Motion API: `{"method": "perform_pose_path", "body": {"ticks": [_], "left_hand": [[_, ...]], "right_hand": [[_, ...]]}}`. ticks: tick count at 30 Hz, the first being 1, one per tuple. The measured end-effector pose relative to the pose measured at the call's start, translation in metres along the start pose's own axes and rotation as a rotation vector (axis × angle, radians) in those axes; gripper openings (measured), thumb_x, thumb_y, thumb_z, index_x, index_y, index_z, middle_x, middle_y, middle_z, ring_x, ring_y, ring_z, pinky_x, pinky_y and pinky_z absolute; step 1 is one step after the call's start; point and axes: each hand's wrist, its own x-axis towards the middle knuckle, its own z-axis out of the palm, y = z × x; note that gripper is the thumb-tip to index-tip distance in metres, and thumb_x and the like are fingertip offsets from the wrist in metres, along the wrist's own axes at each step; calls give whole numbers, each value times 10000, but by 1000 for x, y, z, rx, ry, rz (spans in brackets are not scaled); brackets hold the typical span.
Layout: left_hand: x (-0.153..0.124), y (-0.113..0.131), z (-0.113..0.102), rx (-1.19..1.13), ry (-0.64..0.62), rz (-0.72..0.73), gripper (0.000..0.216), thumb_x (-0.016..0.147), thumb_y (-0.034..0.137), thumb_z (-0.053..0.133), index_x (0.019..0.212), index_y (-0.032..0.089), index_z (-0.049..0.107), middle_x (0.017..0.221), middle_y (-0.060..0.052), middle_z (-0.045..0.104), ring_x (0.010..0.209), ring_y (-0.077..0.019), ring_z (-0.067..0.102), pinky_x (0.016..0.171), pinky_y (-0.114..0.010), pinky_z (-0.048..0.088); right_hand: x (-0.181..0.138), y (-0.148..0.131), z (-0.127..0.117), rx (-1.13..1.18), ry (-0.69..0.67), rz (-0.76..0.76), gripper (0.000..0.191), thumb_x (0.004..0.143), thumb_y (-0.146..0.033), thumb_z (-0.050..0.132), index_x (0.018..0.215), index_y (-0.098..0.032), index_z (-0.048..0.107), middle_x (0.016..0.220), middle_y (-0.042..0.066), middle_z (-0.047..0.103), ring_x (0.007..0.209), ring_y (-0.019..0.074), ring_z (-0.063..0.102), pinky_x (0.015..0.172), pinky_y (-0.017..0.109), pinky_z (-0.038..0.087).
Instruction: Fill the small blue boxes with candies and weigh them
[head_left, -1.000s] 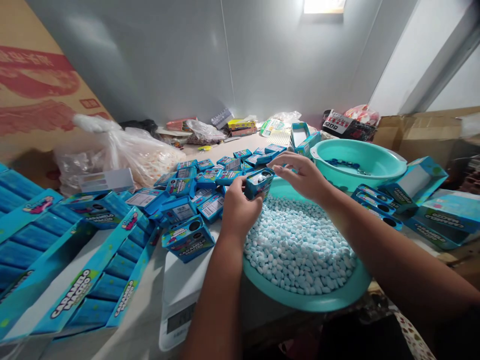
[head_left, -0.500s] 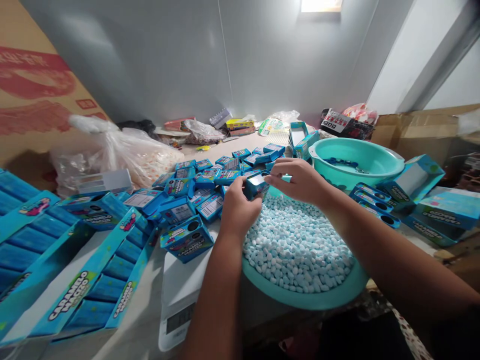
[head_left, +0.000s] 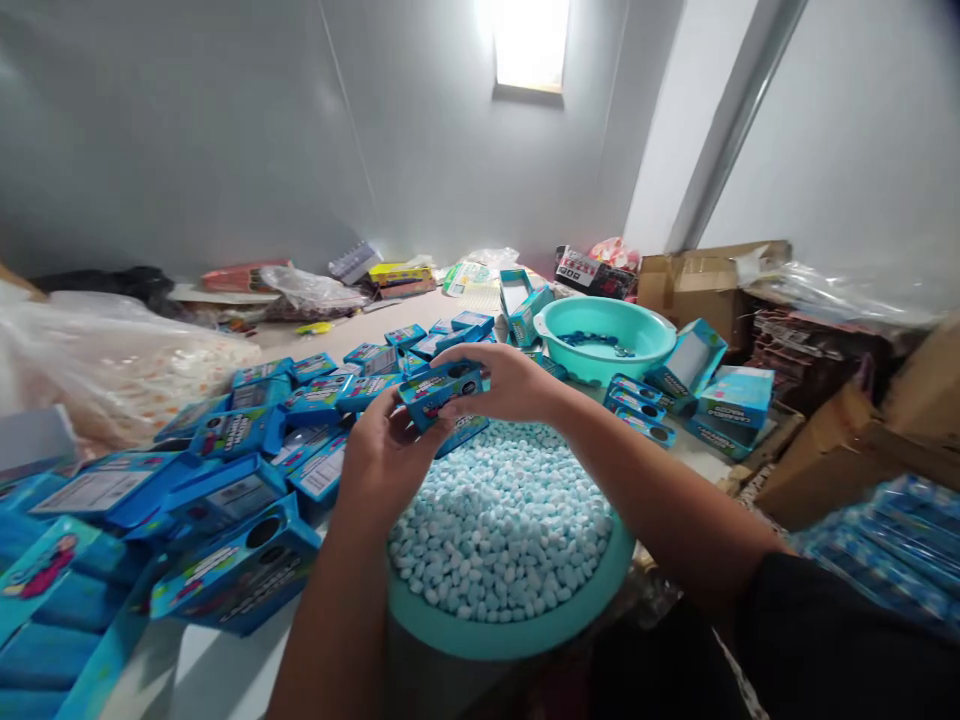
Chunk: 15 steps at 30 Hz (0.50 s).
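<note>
Both hands meet over the near basin (head_left: 517,640), a round teal plastic bowl with a smooth thick rim, heaped with small pale blue and white candies (head_left: 499,530) that are pebble-shaped and matte. Between the hands is a small box (head_left: 442,388) of glossy blue printed cardboard, rectangular, lying roughly level just above the far edge of the candy heap. The left hand (head_left: 382,455) curls round its near end, fingers closed on it from below and behind; the right hand (head_left: 514,380) pinches its far end from above, thumb and fingers folded over the edge. Whether the flap is shut cannot be made out (the fingers cover it).

To the left the pale tabletop (head_left: 202,670) is crowded with more of the same blue boxes (head_left: 247,430), some flat, some tipped, touching and overlapping one another; the nearest large one (head_left: 236,575) shows a round dark hole in its face. Behind them slumps a crinkled clear plastic bag (head_left: 112,360) of pale contents. Beyond the hands stands a second teal basin (head_left: 607,335), shallow-filled with a few dark bits. Just beside it on the right lie open blue cartons (head_left: 697,360) with white insides, then brown corrugated cardboard boxes (head_left: 712,280) against the grey wall.
</note>
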Motion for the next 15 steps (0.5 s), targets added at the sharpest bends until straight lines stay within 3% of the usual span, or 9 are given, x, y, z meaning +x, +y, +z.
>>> {"method": "perform_pose_path", "body": {"ticks": [2, 5, 7, 9, 12, 15], "left_hand": [[0, 1, -1, 79, 120, 21, 502, 668, 424, 836, 1069, 201, 633, 1046, -79, 731, 1003, -259, 717, 908, -386, 588], [0, -1, -5, 315, 277, 10, 482, 693, 468, 793, 1072, 206, 652, 1100, -95, 728, 1102, -293, 695, 1030, -456, 538], [1, -4, -8, 430, 261, -79, 438, 709, 493, 751, 1032, 207, 676, 1114, -103, 736, 1126, -317, 687, 1043, -475, 525], [3, -6, -9, 465, 202, -158, 413, 720, 508, 710, 1004, 209, 694, 1126, -108, 743, 1132, -330, 683, 1027, -470, 531], [5, -6, -7, 497, 132, -207, 426, 713, 513, 686, 1015, 213, 702, 1155, -116, 743, 1143, -344, 677, 1002, -468, 532], [6, -5, -7, 519, 103, -233, 431, 712, 512, 679, 1017, 207, 701, 1164, -123, 744, 1137, -352, 679, 1002, -479, 522]], "right_hand": [[-10, -12, -14, -32, 152, 34, 438, 767, -388, 831, 1132, -182, 708, 1075, 39, 737, 958, 218, 667, 878, 330, 532], [-45, -25, -59, -142, 515, 143, 445, 771, -431, 824, 1121, -185, 702, 1012, 30, 739, 890, 200, 671, 823, 328, 530], [-81, -25, -100, -307, 719, 268, 454, 754, -429, 820, 1124, -189, 713, 1044, 49, 745, 922, 215, 678, 810, 344, 532], [-122, -17, -142, -467, 804, 405, 487, 718, -446, 828, 1115, -182, 728, 1010, 67, 757, 881, 223, 685, 831, 371, 530], [-184, 11, -188, -591, 768, 678, 467, 708, -476, 789, 1074, -189, 745, 971, 87, 765, 838, 260, 692, 769, 404, 539], [-229, 50, -198, -625, 625, 788, 405, 659, -416, 761, 995, -192, 763, 867, 83, 764, 752, 271, 687, 715, 405, 545]]}}
